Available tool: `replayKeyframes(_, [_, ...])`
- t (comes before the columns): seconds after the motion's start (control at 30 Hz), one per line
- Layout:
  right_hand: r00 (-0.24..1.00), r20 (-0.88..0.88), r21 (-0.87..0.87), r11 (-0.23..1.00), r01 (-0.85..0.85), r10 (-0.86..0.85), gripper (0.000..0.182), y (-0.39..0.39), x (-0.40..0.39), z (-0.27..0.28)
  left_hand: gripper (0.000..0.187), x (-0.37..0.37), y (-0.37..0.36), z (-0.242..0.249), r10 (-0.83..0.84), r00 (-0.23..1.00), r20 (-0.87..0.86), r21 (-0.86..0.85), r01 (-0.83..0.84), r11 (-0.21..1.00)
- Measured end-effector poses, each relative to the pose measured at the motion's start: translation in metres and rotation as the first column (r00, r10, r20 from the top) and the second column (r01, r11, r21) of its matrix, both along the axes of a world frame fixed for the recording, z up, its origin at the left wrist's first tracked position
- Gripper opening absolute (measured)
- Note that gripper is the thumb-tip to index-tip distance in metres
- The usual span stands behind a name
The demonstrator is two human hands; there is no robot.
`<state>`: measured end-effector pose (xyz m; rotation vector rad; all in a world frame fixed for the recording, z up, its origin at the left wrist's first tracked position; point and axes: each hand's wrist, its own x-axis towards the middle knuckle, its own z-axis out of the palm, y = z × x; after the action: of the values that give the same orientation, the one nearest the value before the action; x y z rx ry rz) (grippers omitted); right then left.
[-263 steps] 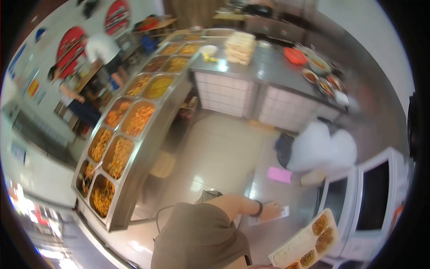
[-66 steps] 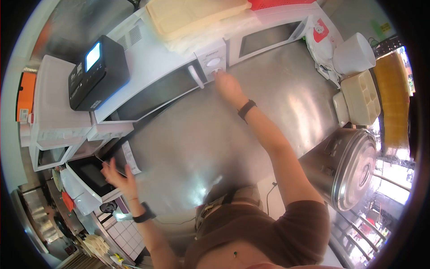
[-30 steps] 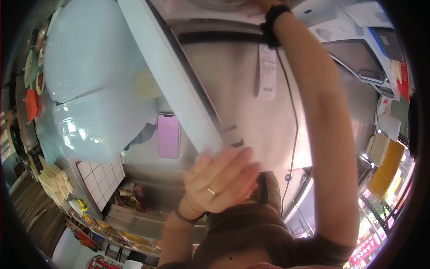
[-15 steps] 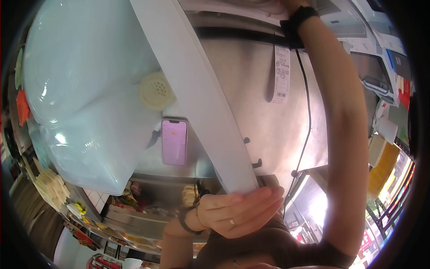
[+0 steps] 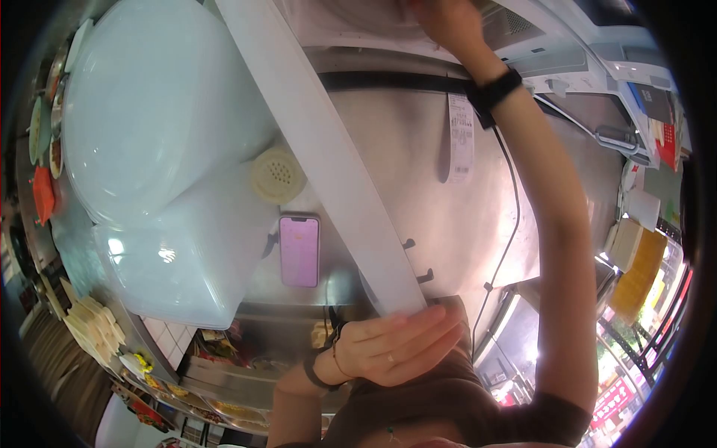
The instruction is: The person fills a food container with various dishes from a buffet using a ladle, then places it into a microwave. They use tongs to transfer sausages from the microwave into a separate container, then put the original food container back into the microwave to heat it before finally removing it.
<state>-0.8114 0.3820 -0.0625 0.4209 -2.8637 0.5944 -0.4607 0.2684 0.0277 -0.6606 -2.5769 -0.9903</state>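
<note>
My left hand (image 5: 399,349), wearing a ring and wristbands, has its fingers closed around the near end of a white microwave door (image 5: 328,164). Two black latch hooks stick out from the door's edge. At the top, my right hand (image 5: 448,26) reaches into the white microwave (image 5: 355,22), beside a round rim. Blur and the frame's edge hide its fingertips, so what it touches does not show. Below the opening is a steel counter (image 5: 403,142). A pink-screened phone (image 5: 299,252) lies left of the door, near a pale shaker lid with holes (image 5: 278,176).
Large translucent plastic bulks (image 5: 160,119) fill the left side. A paper receipt (image 5: 461,142) hangs beside a black cable (image 5: 517,194). Another white appliance with a handle (image 5: 620,138) stands at right. Food trays (image 5: 239,411) line the lower left.
My right hand has come further into view and shifted left at the microwave. The whole view has shifted slightly. My left hand stays at the door's end.
</note>
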Motion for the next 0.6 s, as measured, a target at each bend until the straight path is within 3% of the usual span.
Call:
replayKeyframes(0.07, [0.884,-0.301,0.038,0.930,-0.365,0.359,0.028,-0.013,-0.040,-0.030,0.021,-0.001,-0.001,0.000,-0.003,1.000,0.010,0.005,0.003,1.000])
replayKeyframes(0.1, [0.882,-0.307,0.037,0.930,-0.365,0.358,0.028,-0.026,-0.054,-0.042,0.021,0.000,-0.002,0.000,-0.002,1.000,0.004,0.001,0.002,1.000])
replayKeyframes(0.17, [0.708,-0.636,-0.066,0.893,-0.446,0.307,0.028,-0.050,-0.071,-0.057,0.021,0.001,-0.002,-0.001,-0.003,1.000,-0.001,-0.027,0.003,1.000])
replayKeyframes(0.37, [0.864,-0.259,0.108,0.902,-0.418,0.431,0.029,-0.058,-0.070,-0.053,0.021,0.010,-0.005,0.005,0.007,1.000,0.021,0.013,-0.007,1.000])
replayKeyframes(0.6, [0.887,0.089,-0.043,0.891,-0.451,0.453,0.030,-0.027,-0.059,-0.020,0.020,0.009,-0.011,0.006,-0.026,0.999,0.022,0.011,0.026,1.000])
